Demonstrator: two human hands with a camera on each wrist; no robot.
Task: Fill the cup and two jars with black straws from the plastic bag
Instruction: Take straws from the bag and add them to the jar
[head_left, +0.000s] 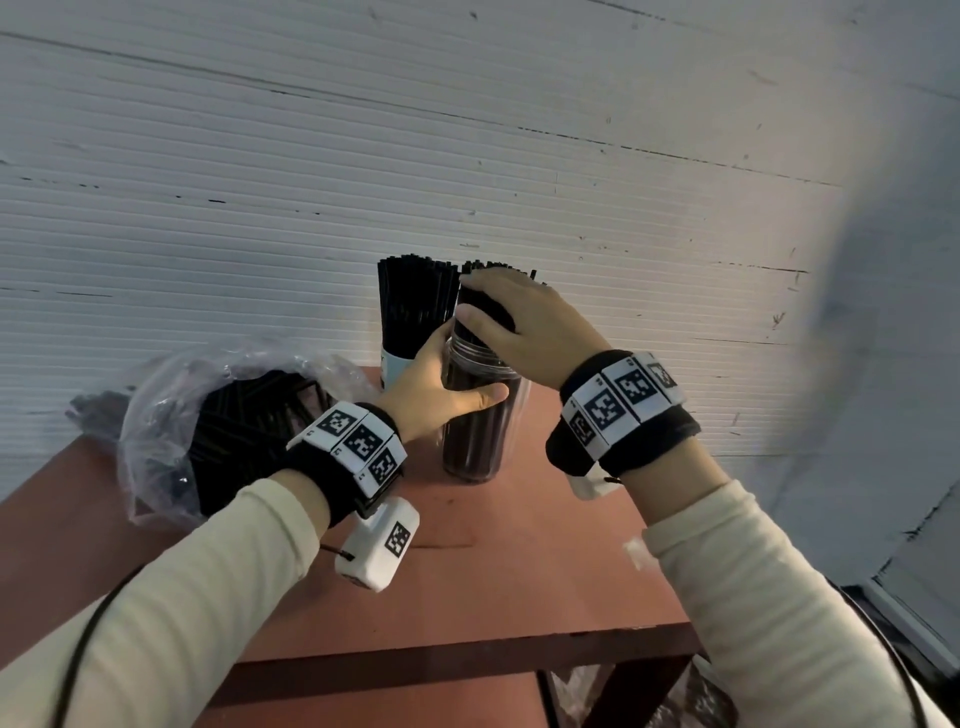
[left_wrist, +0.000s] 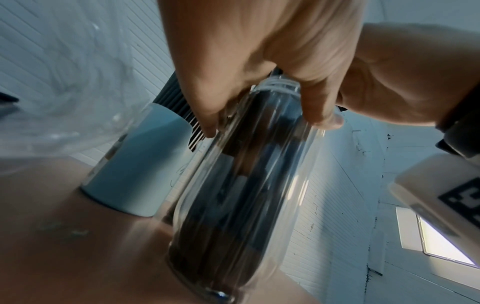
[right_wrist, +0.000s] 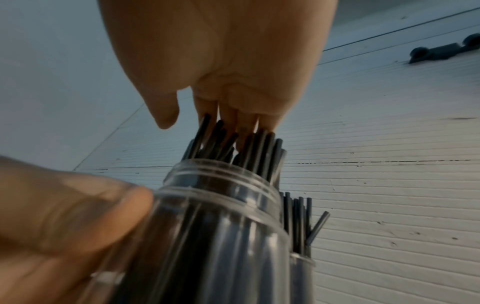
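Note:
A clear jar packed with black straws stands mid-table. My left hand grips its upper part, thumb in front and fingers behind; the left wrist view shows the same jar. My right hand lies over the straw tops, and in the right wrist view its fingers are straight against the tips with the thumb apart. A white cup full of straws stands behind on the left. A second jar with straws stands just behind the first. The plastic bag of straws lies at left.
The reddish-brown table backs against a white ribbed wall. Its front edge is close to me and its right edge runs just past my right wrist. The bag covers the table's back left corner.

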